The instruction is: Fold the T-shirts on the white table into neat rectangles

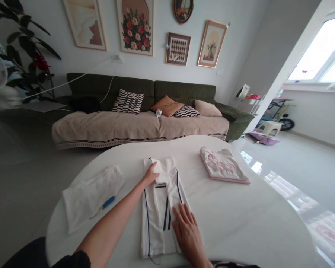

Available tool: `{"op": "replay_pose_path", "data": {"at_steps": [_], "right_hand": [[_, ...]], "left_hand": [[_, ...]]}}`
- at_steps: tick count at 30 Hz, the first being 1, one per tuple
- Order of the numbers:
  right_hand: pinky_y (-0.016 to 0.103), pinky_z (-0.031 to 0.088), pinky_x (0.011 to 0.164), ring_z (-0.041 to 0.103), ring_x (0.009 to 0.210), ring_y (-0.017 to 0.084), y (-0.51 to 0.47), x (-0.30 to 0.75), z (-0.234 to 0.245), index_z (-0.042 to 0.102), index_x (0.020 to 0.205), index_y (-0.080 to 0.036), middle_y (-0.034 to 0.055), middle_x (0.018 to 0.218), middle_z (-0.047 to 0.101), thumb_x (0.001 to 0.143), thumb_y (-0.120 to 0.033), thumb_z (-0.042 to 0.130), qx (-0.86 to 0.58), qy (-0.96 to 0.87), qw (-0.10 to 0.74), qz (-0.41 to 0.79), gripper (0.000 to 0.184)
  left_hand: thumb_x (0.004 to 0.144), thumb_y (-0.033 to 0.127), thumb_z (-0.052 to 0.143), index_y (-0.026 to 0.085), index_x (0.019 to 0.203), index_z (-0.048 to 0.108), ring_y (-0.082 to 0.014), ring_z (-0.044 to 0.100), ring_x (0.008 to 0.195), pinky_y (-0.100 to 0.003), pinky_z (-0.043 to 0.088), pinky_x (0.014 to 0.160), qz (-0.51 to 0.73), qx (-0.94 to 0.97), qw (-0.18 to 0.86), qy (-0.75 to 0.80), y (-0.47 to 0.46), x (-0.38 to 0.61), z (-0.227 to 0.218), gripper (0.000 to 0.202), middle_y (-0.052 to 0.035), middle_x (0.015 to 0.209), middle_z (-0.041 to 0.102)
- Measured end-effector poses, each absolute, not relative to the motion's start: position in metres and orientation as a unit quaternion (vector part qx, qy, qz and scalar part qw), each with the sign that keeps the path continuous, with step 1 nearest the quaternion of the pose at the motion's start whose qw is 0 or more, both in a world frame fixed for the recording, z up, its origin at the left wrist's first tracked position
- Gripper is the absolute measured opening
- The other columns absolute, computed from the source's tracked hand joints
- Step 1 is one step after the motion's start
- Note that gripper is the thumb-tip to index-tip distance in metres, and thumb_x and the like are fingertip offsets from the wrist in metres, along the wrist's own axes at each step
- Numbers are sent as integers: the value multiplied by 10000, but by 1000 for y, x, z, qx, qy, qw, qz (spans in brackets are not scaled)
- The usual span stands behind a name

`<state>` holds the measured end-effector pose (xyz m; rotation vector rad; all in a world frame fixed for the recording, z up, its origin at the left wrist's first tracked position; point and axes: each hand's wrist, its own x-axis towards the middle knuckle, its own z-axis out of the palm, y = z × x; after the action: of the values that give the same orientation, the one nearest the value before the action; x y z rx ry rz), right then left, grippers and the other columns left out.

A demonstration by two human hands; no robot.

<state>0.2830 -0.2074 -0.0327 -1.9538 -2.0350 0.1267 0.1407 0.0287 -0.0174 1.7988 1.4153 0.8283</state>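
A white garment with dark blue stripes (160,208) lies folded into a long strip on the white oval table (240,223). My left hand (150,175) reaches to its far end and pinches the folded top edge, fingers closed on the cloth. My right hand (185,227) lies flat on the near right side of the garment, fingers stretched out and pressing it down. A folded white cloth with a blue tag (92,195) lies to the left. A folded pink-and-white shirt (223,165) lies at the far right of the table.
Behind the table stands a dark green sofa (145,93) with a beige cover and several cushions. A plant (28,52) is at the far left. Framed pictures hang on the wall. A window (321,56), a stool and small items are at the right.
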Motion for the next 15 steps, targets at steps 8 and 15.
{"op": "replay_pose_path", "data": {"at_steps": [8, 15], "right_hand": [[447, 325, 998, 209, 1298, 249, -206, 283, -35, 342, 1323, -315, -15, 1396, 297, 866, -329, 354, -689, -709, 141, 51, 457], [550, 333, 953, 214, 1285, 286, -203, 287, -50, 229, 1345, -364, -39, 1401, 222, 874, -377, 322, -694, -709, 118, 54, 480]], "left_hand": [[766, 149, 449, 125, 1304, 342, -261, 187, 1309, -411, 174, 1072, 330, 746, 170, 552, 19, 154, -17, 548, -131, 1434, 191], [736, 485, 521, 286, 1318, 340, -363, 56, 1315, -652, 51, 979, 110, 867, 160, 458, 23, 201, -26, 641, -56, 1444, 216]]}}
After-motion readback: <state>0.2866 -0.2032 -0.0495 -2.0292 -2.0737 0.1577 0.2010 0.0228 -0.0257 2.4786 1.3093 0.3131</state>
